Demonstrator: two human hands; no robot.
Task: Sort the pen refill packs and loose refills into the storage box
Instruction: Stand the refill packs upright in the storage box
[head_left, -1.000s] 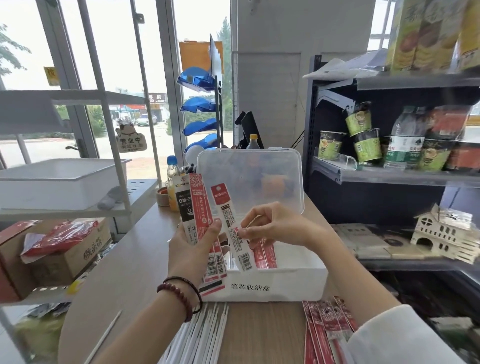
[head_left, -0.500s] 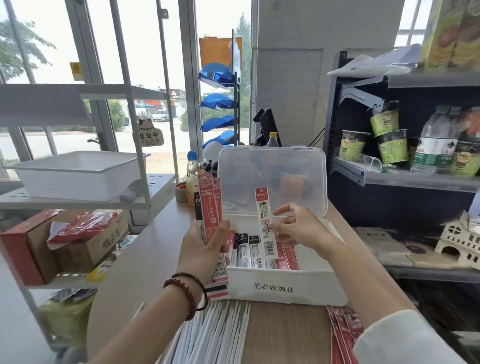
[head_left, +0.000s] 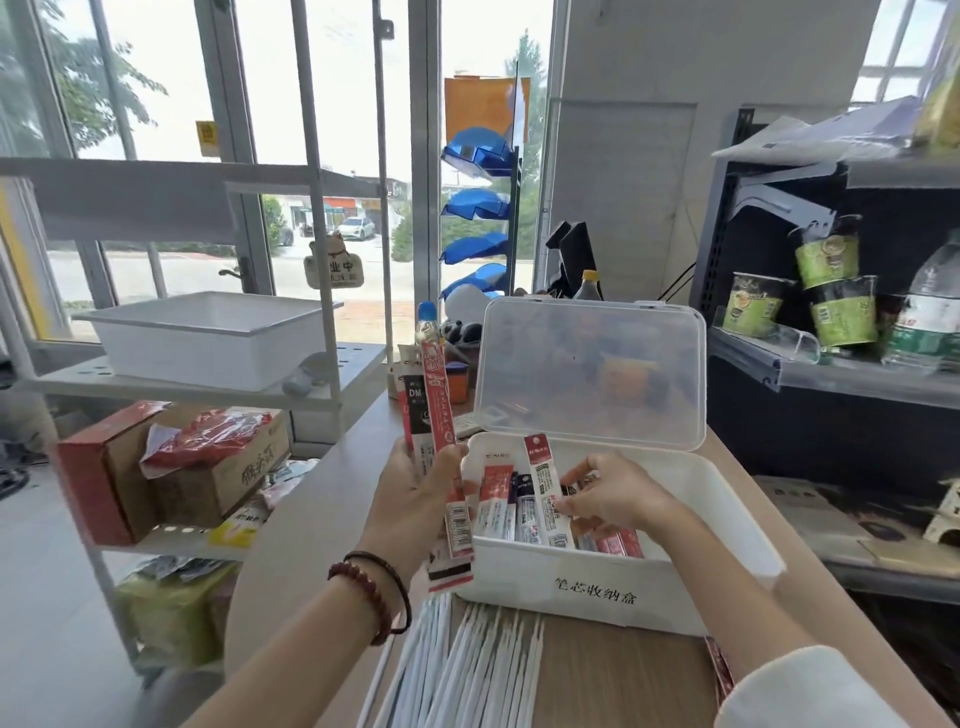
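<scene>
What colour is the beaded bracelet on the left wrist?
The bracelet has dark red beads, best seen in the head view.

A storage box (head_left: 613, 587) is set on a counter (head_left: 311, 530), its lid (head_left: 592, 374) stood open behind it. Refill packs (head_left: 496, 506) are stood upright inside, toward its left end, a single pack (head_left: 548, 488) among them pinched by the right hand (head_left: 618, 499). A bunch of packs (head_left: 435, 405) is held by the left hand (head_left: 415, 501) just left of the box. Loose refills (head_left: 467, 670) are laid on the counter before it.
</scene>
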